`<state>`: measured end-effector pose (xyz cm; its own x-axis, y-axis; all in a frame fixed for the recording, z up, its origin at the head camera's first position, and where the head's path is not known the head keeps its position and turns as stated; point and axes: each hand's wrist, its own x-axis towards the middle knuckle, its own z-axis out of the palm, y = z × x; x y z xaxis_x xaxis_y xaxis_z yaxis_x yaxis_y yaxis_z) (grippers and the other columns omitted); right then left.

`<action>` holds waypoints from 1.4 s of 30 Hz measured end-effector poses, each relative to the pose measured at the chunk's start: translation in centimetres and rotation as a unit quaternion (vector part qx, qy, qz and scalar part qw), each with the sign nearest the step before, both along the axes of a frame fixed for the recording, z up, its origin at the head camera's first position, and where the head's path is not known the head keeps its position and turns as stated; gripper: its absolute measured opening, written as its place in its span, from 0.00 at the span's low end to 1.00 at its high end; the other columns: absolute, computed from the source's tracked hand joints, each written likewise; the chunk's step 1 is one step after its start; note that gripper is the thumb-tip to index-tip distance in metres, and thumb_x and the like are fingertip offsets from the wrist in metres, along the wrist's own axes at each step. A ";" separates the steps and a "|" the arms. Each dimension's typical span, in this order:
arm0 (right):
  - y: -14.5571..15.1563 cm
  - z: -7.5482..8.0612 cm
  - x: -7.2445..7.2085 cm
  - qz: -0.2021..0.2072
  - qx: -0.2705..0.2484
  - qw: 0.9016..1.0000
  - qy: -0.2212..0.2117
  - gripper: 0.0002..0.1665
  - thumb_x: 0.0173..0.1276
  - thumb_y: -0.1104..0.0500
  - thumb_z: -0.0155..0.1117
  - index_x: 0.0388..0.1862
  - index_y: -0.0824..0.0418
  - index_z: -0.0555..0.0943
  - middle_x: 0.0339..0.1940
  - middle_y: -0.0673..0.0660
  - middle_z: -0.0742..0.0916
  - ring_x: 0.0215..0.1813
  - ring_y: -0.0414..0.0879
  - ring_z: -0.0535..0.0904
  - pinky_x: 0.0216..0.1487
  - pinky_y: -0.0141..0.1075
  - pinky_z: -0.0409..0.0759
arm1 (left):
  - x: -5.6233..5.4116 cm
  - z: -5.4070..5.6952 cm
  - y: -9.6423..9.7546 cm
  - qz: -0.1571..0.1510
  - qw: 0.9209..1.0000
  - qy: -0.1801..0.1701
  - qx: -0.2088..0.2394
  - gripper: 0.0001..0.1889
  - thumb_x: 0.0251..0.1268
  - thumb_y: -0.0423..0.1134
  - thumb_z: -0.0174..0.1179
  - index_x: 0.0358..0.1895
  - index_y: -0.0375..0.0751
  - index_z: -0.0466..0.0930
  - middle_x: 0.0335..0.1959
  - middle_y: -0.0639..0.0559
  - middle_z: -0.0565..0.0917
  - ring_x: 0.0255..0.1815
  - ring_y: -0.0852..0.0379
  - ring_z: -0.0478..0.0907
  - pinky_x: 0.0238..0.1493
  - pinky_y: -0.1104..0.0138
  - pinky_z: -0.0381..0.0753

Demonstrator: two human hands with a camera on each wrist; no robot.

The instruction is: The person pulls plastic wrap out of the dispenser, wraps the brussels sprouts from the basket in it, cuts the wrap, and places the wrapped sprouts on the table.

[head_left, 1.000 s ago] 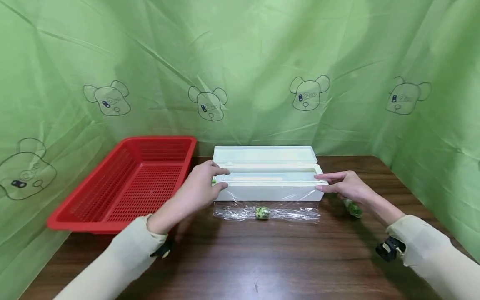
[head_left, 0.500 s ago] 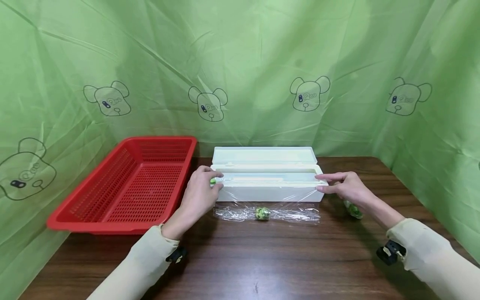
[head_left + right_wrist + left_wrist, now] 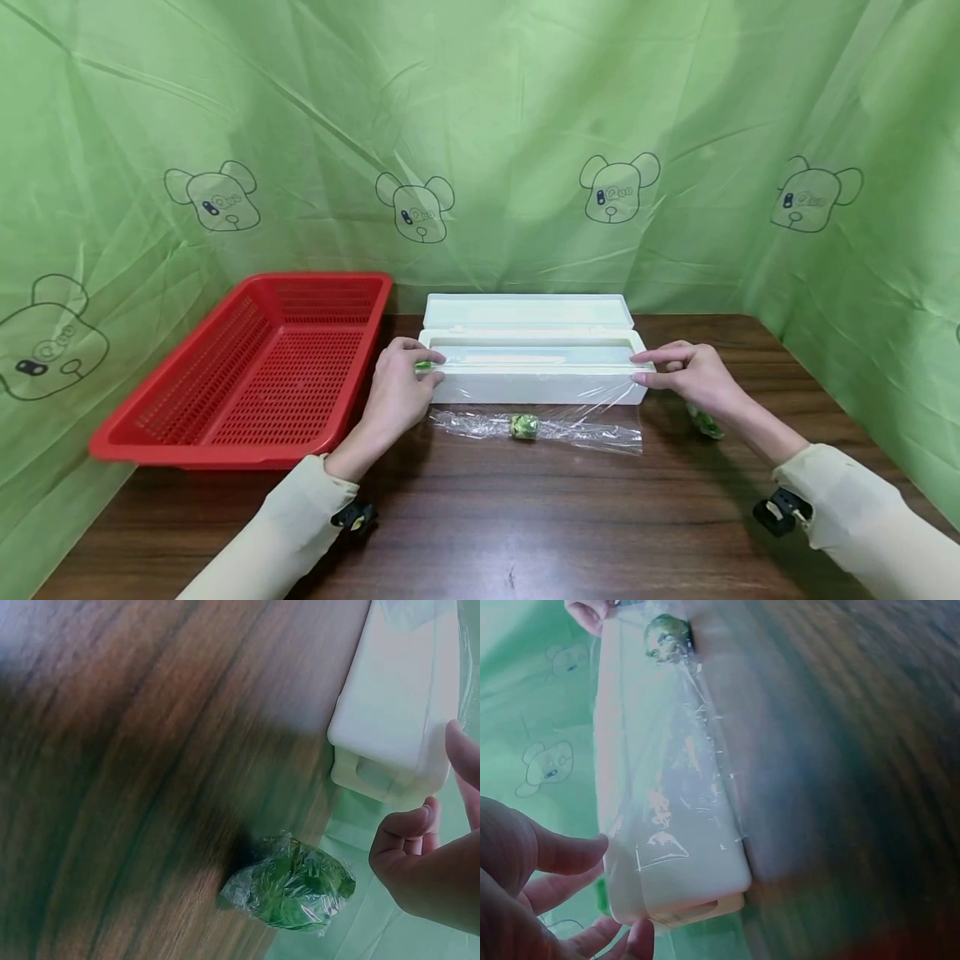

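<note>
A long white cling film box point(image 3: 540, 387) lies with its lid point(image 3: 528, 312) raised. Clear cling film point(image 3: 588, 435) comes over its front onto the table, with a small green vegetable piece point(image 3: 523, 427) at the film's near edge. My left hand point(image 3: 397, 387) holds the box's left end, thumb and fingers around the corner point(image 3: 630, 900). Beside those fingers shows a small green part point(image 3: 423, 365), mostly hidden. At the right end, my right hand point(image 3: 693, 377) grips the corner between thumb and index finger; the film creases toward that thumb.
A red perforated basket point(image 3: 330, 446) stands left of the box. A film-wrapped leafy green bundle point(image 3: 300, 889) lies on the wooden table point(image 3: 540, 517), partly behind my right hand in the head view. A green curtain point(image 3: 510, 100) encloses the back and sides.
My left hand has shifted left and back to the end of the box. The film's right part now hangs slightly lower, with creases running toward my right thumb. My right hand has barely moved.
</note>
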<state>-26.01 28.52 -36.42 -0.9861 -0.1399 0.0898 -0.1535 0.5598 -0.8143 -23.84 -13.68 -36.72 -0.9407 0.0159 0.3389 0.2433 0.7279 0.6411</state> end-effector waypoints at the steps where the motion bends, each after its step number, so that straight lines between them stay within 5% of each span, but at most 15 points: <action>1: 0.0 -0.1 0.0 0.000 0.000 1.000 0.005 0.26 0.65 0.54 0.81 0.58 0.66 0.88 0.53 0.62 0.83 0.50 0.55 0.70 0.46 0.34 0.72 | 0.0 -0.1 0.0 0.000 1.000 0.003 0.002 0.09 0.62 0.29 0.73 0.45 0.37 0.92 0.54 0.39 0.80 0.59 0.38 0.74 0.61 0.49 0.70; 20: -0.4 -0.1 0.7 0.009 0.019 0.998 0.061 0.10 0.66 0.61 0.79 0.43 0.65 0.92 0.41 0.60 0.81 0.46 0.55 0.71 0.42 0.32 0.70 | 0.1 -1.2 0.2 0.003 0.998 0.067 0.014 0.04 0.59 0.28 0.74 0.30 0.41 0.91 0.47 0.41 0.81 0.52 0.39 0.76 0.55 0.49 0.73; 27: -0.5 0.0 1.5 0.008 0.006 0.997 0.073 0.10 0.65 0.61 0.80 0.43 0.64 0.93 0.39 0.58 0.85 0.39 0.45 0.72 0.37 0.31 0.72 | 1.1 -1.2 0.2 -0.006 0.997 0.082 0.000 0.04 0.59 0.29 0.73 0.31 0.42 0.89 0.50 0.42 0.79 0.57 0.37 0.70 0.58 0.47 0.69; 34: -0.3 -0.3 2.4 0.000 -0.012 0.998 0.056 0.12 0.67 0.60 0.79 0.45 0.65 0.92 0.38 0.55 0.92 0.33 0.37 0.77 0.31 0.31 0.76 | 2.0 -1.0 -0.1 -0.005 0.996 0.085 -0.005 0.05 0.60 0.29 0.72 0.31 0.43 0.88 0.50 0.44 0.78 0.58 0.39 0.67 0.60 0.46 0.65; 38: -0.2 -0.5 2.6 0.010 -0.023 0.999 0.043 0.12 0.70 0.59 0.76 0.46 0.67 0.90 0.41 0.55 0.93 0.35 0.34 0.81 0.33 0.32 0.78 | 2.3 -0.8 -0.1 -0.018 0.997 0.079 -0.006 0.04 0.62 0.29 0.69 0.32 0.41 0.86 0.45 0.46 0.82 0.52 0.41 0.73 0.56 0.50 0.70; 42: -0.4 -0.6 2.7 0.049 -0.074 0.996 0.014 0.12 0.75 0.62 0.70 0.47 0.71 0.83 0.43 0.58 0.93 0.23 0.35 0.73 0.20 0.34 0.71 | 2.6 -0.7 -0.1 -0.027 0.998 0.063 0.001 0.03 0.64 0.29 0.68 0.36 0.39 0.85 0.36 0.49 0.83 0.42 0.46 0.76 0.47 0.54 0.73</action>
<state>-23.26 28.10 -36.97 -0.9652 -0.2189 0.1434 -0.2251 0.4150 -0.8815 -21.27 -13.78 -37.41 -0.8887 0.0644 0.4538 0.3605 0.7097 0.6053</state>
